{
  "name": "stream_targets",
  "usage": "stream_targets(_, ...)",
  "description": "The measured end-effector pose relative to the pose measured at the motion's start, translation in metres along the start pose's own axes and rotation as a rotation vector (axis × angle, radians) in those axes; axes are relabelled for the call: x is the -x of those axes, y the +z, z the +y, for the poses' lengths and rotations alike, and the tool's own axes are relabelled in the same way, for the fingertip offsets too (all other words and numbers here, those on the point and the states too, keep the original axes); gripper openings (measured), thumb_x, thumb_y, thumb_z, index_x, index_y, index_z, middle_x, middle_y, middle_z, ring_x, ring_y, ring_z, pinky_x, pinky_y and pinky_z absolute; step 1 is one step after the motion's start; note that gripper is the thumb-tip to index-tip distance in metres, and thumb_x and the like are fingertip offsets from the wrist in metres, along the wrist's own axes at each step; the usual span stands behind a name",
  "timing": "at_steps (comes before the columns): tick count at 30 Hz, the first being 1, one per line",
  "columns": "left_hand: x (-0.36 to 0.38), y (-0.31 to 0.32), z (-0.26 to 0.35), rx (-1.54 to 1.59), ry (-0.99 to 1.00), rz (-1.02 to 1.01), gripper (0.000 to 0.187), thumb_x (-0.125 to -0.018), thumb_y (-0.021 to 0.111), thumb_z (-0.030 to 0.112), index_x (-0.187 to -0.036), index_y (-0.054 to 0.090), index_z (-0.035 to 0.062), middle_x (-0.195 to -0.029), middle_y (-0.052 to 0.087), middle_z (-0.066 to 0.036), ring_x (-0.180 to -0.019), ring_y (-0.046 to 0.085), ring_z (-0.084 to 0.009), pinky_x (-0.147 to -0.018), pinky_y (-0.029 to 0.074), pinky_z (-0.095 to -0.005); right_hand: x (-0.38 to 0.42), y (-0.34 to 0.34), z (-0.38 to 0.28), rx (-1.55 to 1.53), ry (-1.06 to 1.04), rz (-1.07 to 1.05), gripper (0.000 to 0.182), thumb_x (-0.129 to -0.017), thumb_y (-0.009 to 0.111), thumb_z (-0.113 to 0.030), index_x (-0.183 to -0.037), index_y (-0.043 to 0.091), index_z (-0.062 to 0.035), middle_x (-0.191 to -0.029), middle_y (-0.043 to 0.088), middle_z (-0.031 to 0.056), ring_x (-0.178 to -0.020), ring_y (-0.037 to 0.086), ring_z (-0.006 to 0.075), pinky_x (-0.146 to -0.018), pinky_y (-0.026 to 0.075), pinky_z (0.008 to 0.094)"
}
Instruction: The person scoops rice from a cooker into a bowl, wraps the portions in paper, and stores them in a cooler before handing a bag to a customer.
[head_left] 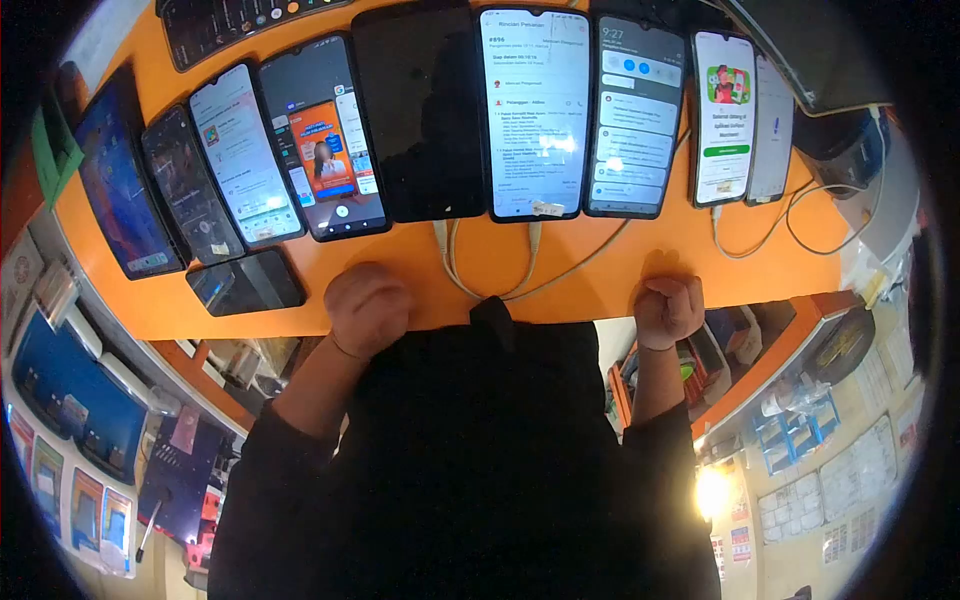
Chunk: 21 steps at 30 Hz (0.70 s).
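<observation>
My left hand (368,308) rests at the front edge of the orange table (590,265), its fingers curled in and a little blurred, with nothing visible in it. Left of it lies a small dark phone (245,282). My right hand (668,310) is closed in a loose fist at the same edge, apart from the phones. Beyond it stands a phone with a notification panel (635,125), beside a phone showing an order list (535,115). A black-screened tablet (425,120) and a phone with an orange picture (325,145) are beyond my left hand.
More phones line the left, among them a lit one (240,160) and a blue-screened one (125,175). At right is a phone with a green button (723,120) beside a pale phone (771,130). White cables (535,255) cross the table. Shelves (740,340) sit below.
</observation>
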<state>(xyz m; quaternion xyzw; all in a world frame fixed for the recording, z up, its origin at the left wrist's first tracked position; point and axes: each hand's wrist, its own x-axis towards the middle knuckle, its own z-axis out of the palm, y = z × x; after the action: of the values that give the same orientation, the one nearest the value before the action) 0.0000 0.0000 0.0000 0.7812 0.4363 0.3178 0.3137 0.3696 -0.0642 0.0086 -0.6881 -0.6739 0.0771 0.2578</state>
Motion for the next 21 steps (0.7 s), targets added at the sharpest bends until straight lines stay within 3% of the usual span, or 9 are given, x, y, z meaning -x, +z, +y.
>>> stream_targets(8, -0.011, 0.002, 0.005, 0.017, -0.076, 0.038, 0.017, -0.061, 0.058, -0.006, -0.071, 0.06, 0.0063, -0.069, 0.06, -0.009, -0.06, 0.061, -0.0256, -0.053, 0.049, -0.0323, -0.005, 0.004, -0.008, 0.072, 0.044, 0.098, 0.021, -0.063, 0.058, 0.012, -0.072, 0.064, -0.0065, -0.066, 0.058, 0.0082, -0.06, 0.059, 0.0243, -0.055, 0.046, 0.0314)
stream_targets(11, -0.011, 0.001, 0.008, 0.048, -0.124, 0.02, 0.015, -0.065, 0.057, -0.008, -0.073, 0.059, 0.0044, -0.069, 0.058, -0.009, -0.06, 0.059, -0.0237, -0.054, 0.047, -0.0297, -0.006, 0.006, -0.006, -0.003, 0.017, 0.169, 0.021, -0.064, 0.059, 0.012, -0.073, 0.064, -0.0064, -0.065, 0.059, 0.0089, -0.06, 0.059, 0.0256, -0.056, 0.046, 0.0311)
stream_targets(13, -0.004, 0.003, 0.008, 0.064, -0.186, 0.067, 0.014, -0.068, 0.057, -0.009, -0.074, 0.058, 0.0034, -0.069, 0.057, -0.008, -0.06, 0.058, -0.0209, -0.055, 0.046, -0.0283, -0.004, -0.001, -0.004, -0.114, 0.03, 0.105, 0.02, -0.069, 0.059, 0.012, -0.077, 0.065, -0.0052, -0.07, 0.06, 0.0097, -0.063, 0.06, 0.0243, -0.058, 0.047, 0.0302)
stream_targets(15, -0.002, 0.008, 0.0, 0.05, -0.184, 0.111, 0.013, -0.071, 0.057, -0.01, -0.074, 0.057, 0.0028, -0.069, 0.056, -0.008, -0.061, 0.056, -0.0178, -0.055, 0.044, -0.0272, 0.015, -0.005, -0.007, -0.311, 0.165, 0.119, 0.02, -0.074, 0.058, 0.012, -0.084, 0.065, -0.0038, -0.078, 0.062, 0.0108, -0.069, 0.061, 0.0224, -0.06, 0.048, 0.0298)
stream_targets(17, 0.0, 0.012, -0.008, 0.048, -0.137, 0.157, 0.012, -0.073, 0.056, -0.01, -0.075, 0.057, 0.0022, -0.07, 0.055, -0.008, -0.062, 0.056, -0.0162, -0.057, 0.044, -0.0267, 0.054, -0.028, -0.035, -0.468, 0.267, 0.217, 0.023, -0.076, 0.057, 0.012, -0.09, 0.065, -0.0043, -0.084, 0.062, 0.0105, -0.073, 0.061, 0.0203, -0.063, 0.048, 0.0289)
stream_targets(19, -0.002, 0.02, -0.003, 0.037, -0.066, 0.212, 0.011, -0.075, 0.056, -0.009, -0.076, 0.057, 0.0015, -0.07, 0.055, -0.008, -0.065, 0.056, -0.0184, -0.059, 0.045, -0.0273, 0.129, -0.05, -0.038, -0.407, 0.168, 0.157, 0.024, -0.075, 0.059, 0.012, -0.09, 0.066, -0.0057, -0.083, 0.063, 0.009, -0.073, 0.061, 0.0222, -0.063, 0.049, 0.0296)
stream_targets(21, 0.001, 0.038, 0.017, -0.144, 0.148, 0.197, 0.01, -0.075, 0.057, -0.008, -0.076, 0.059, 0.002, -0.071, 0.057, -0.01, -0.064, 0.055, -0.0226, -0.059, 0.045, -0.0308, 0.222, -0.079, -0.036, -0.173, 0.11, 0.095, 0.02, -0.076, 0.061, 0.009, -0.089, 0.066, -0.0061, -0.083, 0.063, 0.0076, -0.074, 0.062, 0.0245, -0.063, 0.05, 0.0306)
